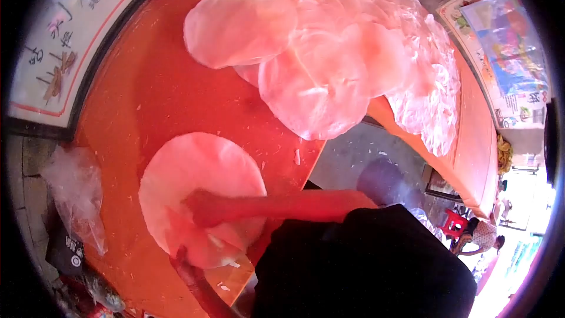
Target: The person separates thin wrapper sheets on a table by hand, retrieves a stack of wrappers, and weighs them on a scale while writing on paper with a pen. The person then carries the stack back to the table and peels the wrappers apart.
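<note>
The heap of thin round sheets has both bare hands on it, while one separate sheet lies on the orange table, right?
Not quite: the hands aren't on the heap. The head view shows the right hand on the separate sheet and the left hand at its edge. That sheet does lie on the orange table.

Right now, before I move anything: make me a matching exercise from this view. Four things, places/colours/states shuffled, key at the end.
1. Single round sheet
2. Pile of round sheets
3. Plastic bag
4. Stool

A. Red, in the background
B. Overlapping one another
C. Under the hands, on the orange-red table
D. See-through and crumpled, at the table's edge

Pairs: 1-C, 2-B, 3-D, 4-A
</note>
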The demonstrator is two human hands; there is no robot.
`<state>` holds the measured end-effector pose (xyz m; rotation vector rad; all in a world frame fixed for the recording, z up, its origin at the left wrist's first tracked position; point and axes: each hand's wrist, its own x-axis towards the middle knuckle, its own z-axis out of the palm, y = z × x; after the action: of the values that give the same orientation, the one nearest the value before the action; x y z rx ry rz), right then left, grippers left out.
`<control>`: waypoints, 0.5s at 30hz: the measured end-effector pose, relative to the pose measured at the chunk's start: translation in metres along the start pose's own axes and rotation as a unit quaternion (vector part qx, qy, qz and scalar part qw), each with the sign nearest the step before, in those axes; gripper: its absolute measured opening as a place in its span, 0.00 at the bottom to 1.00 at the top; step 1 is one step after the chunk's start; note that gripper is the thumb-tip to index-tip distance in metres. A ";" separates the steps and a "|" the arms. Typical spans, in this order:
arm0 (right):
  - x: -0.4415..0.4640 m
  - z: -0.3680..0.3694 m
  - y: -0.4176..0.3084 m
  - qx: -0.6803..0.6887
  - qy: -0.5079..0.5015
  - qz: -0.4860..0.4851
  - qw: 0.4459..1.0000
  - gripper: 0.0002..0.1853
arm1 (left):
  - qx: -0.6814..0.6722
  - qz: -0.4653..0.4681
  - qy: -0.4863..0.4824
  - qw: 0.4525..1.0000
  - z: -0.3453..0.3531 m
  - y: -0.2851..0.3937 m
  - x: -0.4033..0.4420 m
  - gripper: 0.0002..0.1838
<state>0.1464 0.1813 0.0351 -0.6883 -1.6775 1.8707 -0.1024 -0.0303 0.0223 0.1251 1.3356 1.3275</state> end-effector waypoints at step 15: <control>0.173 -0.313 -0.199 -0.166 0.015 -0.262 0.950 0.06 | -0.097 -0.035 0.052 0.993 -0.079 -0.036 0.020 0.30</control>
<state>0.2439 0.5440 0.1981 -0.3387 -1.9430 1.2180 -0.1445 -0.0747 -0.0420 -0.1245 1.2771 1.4122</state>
